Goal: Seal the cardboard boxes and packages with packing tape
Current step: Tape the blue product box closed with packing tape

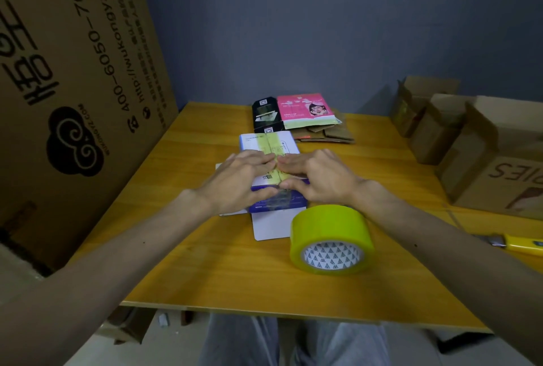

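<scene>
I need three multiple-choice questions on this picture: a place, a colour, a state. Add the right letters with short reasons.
1. Where is the tape roll? A) on the table, nearer than the white and blue box; B) on a pink package; C) inside a brown carton.
2. What colour is the tape strip on that box? A) red; B) yellow-green; C) black.
3. What do the left hand and right hand do? A) both press on the box top; B) one lifts the roll; C) both hang idle.
Key: 1A, it stands on the wood; 2B, it matches the roll; 3A, both rest flat on the strip.
</scene>
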